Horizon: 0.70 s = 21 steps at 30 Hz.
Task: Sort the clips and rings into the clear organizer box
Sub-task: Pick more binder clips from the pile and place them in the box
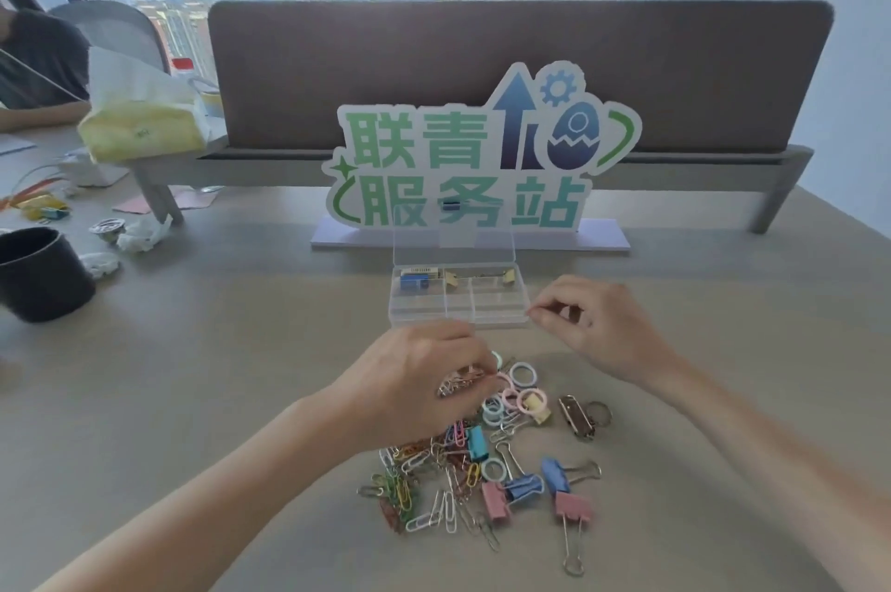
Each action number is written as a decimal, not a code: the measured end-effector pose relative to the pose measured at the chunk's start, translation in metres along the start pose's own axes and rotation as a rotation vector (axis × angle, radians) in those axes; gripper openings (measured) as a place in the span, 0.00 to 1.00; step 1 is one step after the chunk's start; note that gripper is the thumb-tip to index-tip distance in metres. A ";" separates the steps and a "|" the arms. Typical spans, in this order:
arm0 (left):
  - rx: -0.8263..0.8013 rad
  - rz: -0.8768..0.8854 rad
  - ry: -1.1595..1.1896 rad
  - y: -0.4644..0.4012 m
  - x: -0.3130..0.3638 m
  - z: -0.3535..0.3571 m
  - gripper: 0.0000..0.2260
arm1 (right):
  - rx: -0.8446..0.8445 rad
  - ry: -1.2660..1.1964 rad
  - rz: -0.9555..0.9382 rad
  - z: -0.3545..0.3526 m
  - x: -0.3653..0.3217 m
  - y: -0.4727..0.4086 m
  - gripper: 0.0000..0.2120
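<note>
The clear organizer box (487, 309) stands open in the middle of the table, lid up. A blue binder clip (413, 280) and two gold binder clips (452, 280) lie in its far compartments. A heap of coloured paper clips (424, 471), pastel rings (523, 374) and binder clips (523, 485) lies in front of it. My left hand (414, 379) hovers over the heap's far end, fingers pinched on a bunch of rose-gold clips (455, 384). My right hand (598, 326) is at the box's front right corner, thumb and forefinger pinched on something small and thin.
A green-and-blue sign (482, 157) stands right behind the box, before a brown desk divider (482, 61). A dark cup (38, 273), crumpled wrappers (140, 234) and a tissue pack (140, 119) are at the left. Another person's arm (29, 114) rests at the far left.
</note>
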<state>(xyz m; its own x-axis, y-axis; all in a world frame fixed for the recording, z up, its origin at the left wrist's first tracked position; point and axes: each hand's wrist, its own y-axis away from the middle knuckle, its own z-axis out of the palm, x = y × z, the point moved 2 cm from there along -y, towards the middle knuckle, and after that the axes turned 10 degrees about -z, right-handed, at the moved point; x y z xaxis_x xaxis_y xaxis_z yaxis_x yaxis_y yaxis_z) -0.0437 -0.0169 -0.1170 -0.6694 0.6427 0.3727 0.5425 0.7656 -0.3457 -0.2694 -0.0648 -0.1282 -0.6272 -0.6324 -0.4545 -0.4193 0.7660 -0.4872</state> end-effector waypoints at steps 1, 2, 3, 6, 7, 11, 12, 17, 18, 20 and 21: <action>-0.020 0.016 0.003 0.009 0.009 -0.001 0.12 | -0.006 -0.014 -0.023 -0.001 -0.007 0.009 0.06; -0.037 0.034 0.002 0.018 0.017 -0.001 0.12 | -0.016 -0.041 -0.047 -0.001 -0.014 0.018 0.06; -0.052 0.054 -0.003 0.026 0.024 0.000 0.13 | -0.027 -0.080 -0.071 -0.002 -0.021 0.027 0.05; -0.096 0.084 -0.055 0.046 0.033 0.008 0.12 | -0.106 -0.145 -0.149 -0.004 -0.040 0.051 0.06; -0.104 0.089 -0.074 0.050 0.035 0.011 0.12 | -0.156 -0.139 -0.161 -0.005 -0.043 0.058 0.08; -0.111 0.085 -0.088 0.059 0.036 0.019 0.07 | -0.314 -0.082 -0.140 -0.003 -0.043 0.080 0.15; -0.112 0.082 -0.091 0.060 0.036 0.021 0.06 | -0.342 -0.085 -0.145 -0.003 -0.042 0.084 0.16; -0.083 0.058 -0.104 0.063 0.031 0.024 0.04 | -0.436 -0.163 -0.106 -0.004 -0.044 0.083 0.11; -0.078 0.052 -0.105 0.064 0.029 0.024 0.04 | -0.431 -0.162 -0.119 -0.004 -0.045 0.082 0.11; -0.070 0.048 -0.104 0.065 0.029 0.025 0.03 | -0.415 -0.155 -0.144 -0.002 -0.046 0.082 0.10; -0.066 0.049 -0.102 0.065 0.029 0.025 0.03 | -0.409 -0.149 -0.142 -0.002 -0.046 0.083 0.10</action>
<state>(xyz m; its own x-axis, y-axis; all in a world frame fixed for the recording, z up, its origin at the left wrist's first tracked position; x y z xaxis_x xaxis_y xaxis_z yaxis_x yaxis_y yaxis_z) -0.0404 0.0505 -0.1508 -0.6874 0.6756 0.2664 0.6056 0.7358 -0.3031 -0.2766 0.0278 -0.1458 -0.4562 -0.7209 -0.5217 -0.7375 0.6344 -0.2316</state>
